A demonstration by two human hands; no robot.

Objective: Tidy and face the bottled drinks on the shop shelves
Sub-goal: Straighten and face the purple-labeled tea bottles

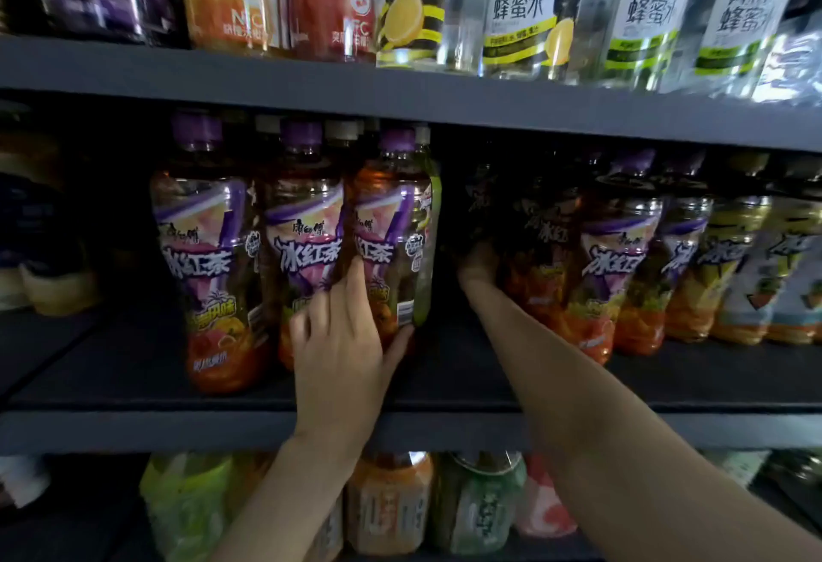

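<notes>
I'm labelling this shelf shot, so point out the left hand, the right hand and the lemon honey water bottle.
left hand [340,339], head view, back of the hand.
right hand [478,270], head view, its visible wrist end.
lemon honey water bottle [518,0], head view, white front label.

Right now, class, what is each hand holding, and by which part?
The left hand grips a purple-capped iced tea bottle by its lower body. The right hand reaches among the darker purple-labelled bottles; whether it holds one cannot be told.

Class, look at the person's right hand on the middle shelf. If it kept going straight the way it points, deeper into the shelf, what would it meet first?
The right hand reaches into the dark gap beside a shadowed iced tea bottle, which it seems to touch. Going straight on, it would probably meet only dark space; nothing shows there, and depth is unclear.
</notes>
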